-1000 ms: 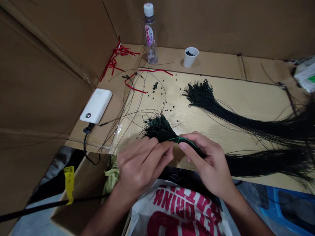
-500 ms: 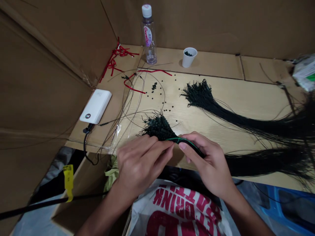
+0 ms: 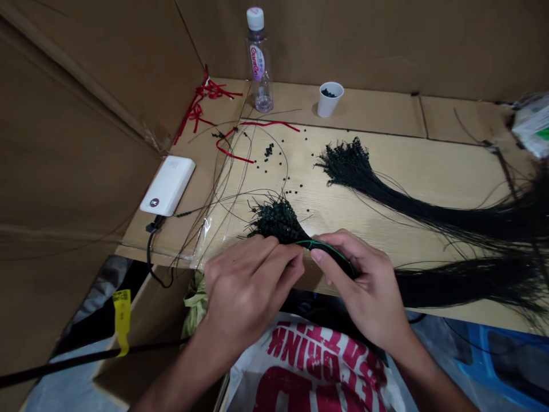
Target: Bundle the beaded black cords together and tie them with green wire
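Observation:
A bundle of thin black cords [image 3: 277,220] with dark green bead ends lies across the front edge of the light wooden table [image 3: 429,171]. A green tie [image 3: 319,245] is wound round its neck. My left hand [image 3: 246,286] pinches the bundle at the tie with closed fingers. My right hand [image 3: 364,286] wraps round the bundle just right of the tie and pinches the green tie between thumb and forefinger. The bundle's long tail runs off to the right.
A second cord bundle [image 3: 347,163] lies further back. Loose beads [image 3: 269,151], red ties [image 3: 206,97], a water bottle [image 3: 258,60], a paper cup of beads [image 3: 329,98] and a white power bank [image 3: 168,184] sit on the table. Cardboard walls surround it.
The bundle's beaded end has lifted and shifted slightly. Both hands stay at the green tie, fingers barely moved.

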`<state>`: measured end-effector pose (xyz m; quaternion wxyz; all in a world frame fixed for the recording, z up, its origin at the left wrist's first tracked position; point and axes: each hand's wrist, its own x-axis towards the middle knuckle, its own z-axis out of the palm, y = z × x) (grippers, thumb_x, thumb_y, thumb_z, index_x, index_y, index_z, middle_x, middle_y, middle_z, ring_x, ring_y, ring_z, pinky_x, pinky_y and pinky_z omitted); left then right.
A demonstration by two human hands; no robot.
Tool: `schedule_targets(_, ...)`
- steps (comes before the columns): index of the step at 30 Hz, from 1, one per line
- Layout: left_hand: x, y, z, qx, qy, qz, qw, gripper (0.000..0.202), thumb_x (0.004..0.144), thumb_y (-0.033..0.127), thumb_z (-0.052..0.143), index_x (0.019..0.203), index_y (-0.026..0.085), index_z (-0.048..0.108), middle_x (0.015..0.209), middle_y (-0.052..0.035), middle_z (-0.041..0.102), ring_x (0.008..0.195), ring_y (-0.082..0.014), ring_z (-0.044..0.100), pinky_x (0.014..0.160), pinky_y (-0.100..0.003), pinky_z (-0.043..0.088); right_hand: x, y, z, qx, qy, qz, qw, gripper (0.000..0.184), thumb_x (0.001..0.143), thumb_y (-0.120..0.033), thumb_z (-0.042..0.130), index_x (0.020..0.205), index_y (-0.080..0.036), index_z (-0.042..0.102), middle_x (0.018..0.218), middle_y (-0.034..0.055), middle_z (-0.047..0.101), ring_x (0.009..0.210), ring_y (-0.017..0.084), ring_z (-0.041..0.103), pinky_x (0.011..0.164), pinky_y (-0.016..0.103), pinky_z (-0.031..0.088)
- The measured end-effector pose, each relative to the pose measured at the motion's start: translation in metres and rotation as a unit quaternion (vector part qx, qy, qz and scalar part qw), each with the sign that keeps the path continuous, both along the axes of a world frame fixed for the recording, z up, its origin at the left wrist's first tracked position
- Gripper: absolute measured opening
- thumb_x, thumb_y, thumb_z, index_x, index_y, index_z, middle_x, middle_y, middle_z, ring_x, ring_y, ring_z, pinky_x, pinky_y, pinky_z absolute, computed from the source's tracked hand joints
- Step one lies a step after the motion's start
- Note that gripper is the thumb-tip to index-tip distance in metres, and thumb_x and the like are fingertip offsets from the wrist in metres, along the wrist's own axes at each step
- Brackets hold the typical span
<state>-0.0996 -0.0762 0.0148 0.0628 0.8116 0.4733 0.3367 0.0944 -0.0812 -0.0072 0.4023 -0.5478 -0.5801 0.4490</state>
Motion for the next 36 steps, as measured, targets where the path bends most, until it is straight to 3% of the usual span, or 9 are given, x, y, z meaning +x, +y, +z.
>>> schedule_targets(12, 0.000, 0.003, -0.004, -0.027, -0.017, -0.022, 0.999, 0.006, 0.098, 0.014, 0.075, 0.102, 0.019, 0.076, 0.074, 0.0021, 0.068, 0.064, -0.0138, 0.059, 0.062, -0.031, 0.041, -0.001, 0.001, 0.003, 0.024, -0.009, -0.007, 1.000, 0.005, 0.102, -0.027, 0.071, 0.104, -0.023, 0.074, 0.095, 0.0000, 0.073, 0.083, 0.017, 0.068, 0.072, 0.029, 0.051)
schedule_targets(21, 0.000, 0.003, 0.003, -0.044, -0.011, -0.008, 0.999, 0.005, 0.097, 0.015, 0.075, 0.096, 0.019, 0.076, 0.071, 0.0022, 0.066, 0.061, -0.0134, 0.057, 0.061, -0.031, 0.041, 0.000, 0.000, 0.003, 0.010, 0.013, -0.009, 1.000, 0.005, 0.101, -0.029, 0.073, 0.102, -0.024, 0.074, 0.091, -0.0004, 0.072, 0.087, 0.019, 0.072, 0.078, 0.031, 0.053)
schedule_targets(29, 0.004, -0.002, 0.003, -0.079, -0.021, -0.002, 0.997, 0.007, 0.099, 0.016, 0.072, 0.105, 0.019, 0.074, 0.084, 0.0012, 0.074, 0.075, -0.0148, 0.068, 0.072, -0.030, 0.049, 0.001, 0.001, 0.001, -0.009, 0.022, -0.023, 0.999, 0.006, 0.100, -0.031, 0.074, 0.100, -0.025, 0.076, 0.089, -0.0015, 0.072, 0.079, 0.016, 0.067, 0.073, 0.029, 0.050)
schedule_targets(36, 0.009, -0.006, 0.003, -0.076, -0.006, 0.028, 0.997, 0.007, 0.101, 0.018, 0.070, 0.105, 0.018, 0.075, 0.081, -0.0003, 0.072, 0.072, -0.0157, 0.066, 0.067, -0.031, 0.045, 0.001, 0.003, 0.006, -0.097, 0.083, -0.034, 0.991, 0.010, 0.098, -0.036, 0.076, 0.096, -0.026, 0.076, 0.077, -0.0050, 0.066, 0.060, 0.011, 0.056, 0.059, 0.025, 0.047)
